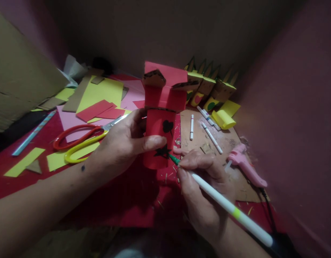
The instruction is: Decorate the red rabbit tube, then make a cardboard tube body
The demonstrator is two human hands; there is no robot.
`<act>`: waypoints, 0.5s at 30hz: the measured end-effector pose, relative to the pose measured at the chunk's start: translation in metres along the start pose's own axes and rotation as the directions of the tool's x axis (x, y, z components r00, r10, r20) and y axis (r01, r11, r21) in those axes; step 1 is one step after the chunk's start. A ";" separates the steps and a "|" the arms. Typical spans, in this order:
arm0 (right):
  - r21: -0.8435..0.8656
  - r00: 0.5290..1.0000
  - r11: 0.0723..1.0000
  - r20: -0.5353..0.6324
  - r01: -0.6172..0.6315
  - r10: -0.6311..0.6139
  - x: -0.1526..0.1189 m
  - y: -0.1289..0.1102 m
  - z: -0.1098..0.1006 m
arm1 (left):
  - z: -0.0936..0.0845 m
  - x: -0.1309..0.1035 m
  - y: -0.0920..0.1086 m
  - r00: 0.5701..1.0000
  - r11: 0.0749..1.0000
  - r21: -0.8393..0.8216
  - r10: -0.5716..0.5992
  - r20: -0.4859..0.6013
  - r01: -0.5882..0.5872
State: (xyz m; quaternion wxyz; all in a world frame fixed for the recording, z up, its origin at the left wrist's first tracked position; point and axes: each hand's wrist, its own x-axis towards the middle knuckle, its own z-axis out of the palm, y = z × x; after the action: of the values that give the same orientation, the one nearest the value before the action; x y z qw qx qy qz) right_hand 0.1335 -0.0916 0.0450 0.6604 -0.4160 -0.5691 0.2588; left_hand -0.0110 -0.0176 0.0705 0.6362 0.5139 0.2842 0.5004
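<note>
My left hand (127, 143) is closed around a red paper tube (154, 123), its thumb lying across the front. The tube bears a dark heart-like mark and a dark star-like mark lower down. On top sits a red paper section with cut cardboard pieces (154, 78) sticking out. A white felt-tip marker (216, 193) with a green tip and a yellow-green band is pinched in my right hand (205, 179). Its tip touches or nearly touches the tube's right edge, beside the star. The fingers on the tube's far side are hidden.
Scissors (79, 143) with red and yellow handles lie left, among paper and cardboard scraps. On the right, a cardboard sheet (243, 191) bears marker caps or pens, a yellow paper roll (225, 118) and a pink glue gun (246, 165). Several yellow-and-cardboard figures (208, 86) stand behind.
</note>
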 end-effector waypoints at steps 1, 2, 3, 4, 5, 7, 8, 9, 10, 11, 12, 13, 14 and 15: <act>-0.008 1.000 1.000 -0.008 -0.002 0.002 0.000 0.000 0.001 | 0.000 0.000 0.000 1.000 1.000 -0.003 0.002 0.003 -0.002; -0.013 1.000 1.000 -0.014 -0.002 0.001 0.001 -0.001 0.002 | 0.000 0.000 0.000 1.000 1.000 -0.007 0.001 0.005 -0.001; -0.016 1.000 1.000 -0.018 0.001 -0.001 0.001 -0.001 0.002 | 0.000 0.000 0.000 1.000 1.000 -0.010 0.002 0.007 -0.002; -0.018 1.000 1.000 -0.024 0.006 -0.006 0.001 -0.001 0.003 | 0.000 0.000 0.000 1.000 1.000 -0.007 0.003 0.010 -0.003; -0.018 0.999 1.000 -0.030 0.012 -0.012 0.001 -0.001 0.003 | 0.001 0.000 0.000 1.000 1.000 -0.003 0.005 0.010 -0.005; -0.027 0.999 1.000 -0.043 0.011 -0.012 0.001 -0.002 0.004 | 0.001 0.000 0.000 1.000 1.000 -0.003 0.008 0.011 -0.008; -0.034 0.999 0.999 -0.043 0.007 -0.009 0.002 -0.002 0.004 | 0.001 0.000 0.000 1.000 1.000 -0.007 0.007 0.010 -0.007; -0.042 0.999 0.999 -0.040 0.006 -0.007 0.002 -0.002 0.004 | 0.001 0.000 0.000 1.000 1.000 -0.011 0.005 0.010 -0.005; -0.048 0.999 0.999 -0.034 0.008 -0.010 0.002 -0.003 0.004 | 0.001 0.001 0.000 1.000 1.000 -0.012 0.001 0.009 0.000; -0.052 0.999 0.999 -0.029 0.012 -0.014 0.002 -0.003 0.004 | 0.001 0.001 0.000 1.000 1.000 -0.012 -0.003 0.011 0.003; -0.055 0.999 0.998 -0.030 0.017 -0.019 0.003 -0.003 0.004 | 0.001 0.001 0.000 1.000 1.000 -0.008 -0.002 0.014 0.002; -0.057 0.999 0.998 -0.035 0.022 -0.024 0.003 -0.004 0.004 | 0.001 0.001 0.000 1.000 1.000 -0.003 0.001 0.014 -0.001; -0.058 0.999 0.998 -0.038 0.026 -0.029 0.003 -0.004 0.004 | 0.001 0.000 0.000 1.000 1.000 -0.003 0.003 0.014 -0.003; -0.058 0.999 0.998 -0.037 0.030 -0.032 0.003 -0.004 0.004 | 0.000 0.000 0.000 1.000 1.000 -0.007 0.004 0.011 -0.004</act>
State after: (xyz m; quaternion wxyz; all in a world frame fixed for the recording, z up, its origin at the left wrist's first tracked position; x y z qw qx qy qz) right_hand 0.1295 -0.0900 0.0501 0.6626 -0.4309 -0.5702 0.2242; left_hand -0.0106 -0.0174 0.0709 0.6385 0.5149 0.2779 0.5000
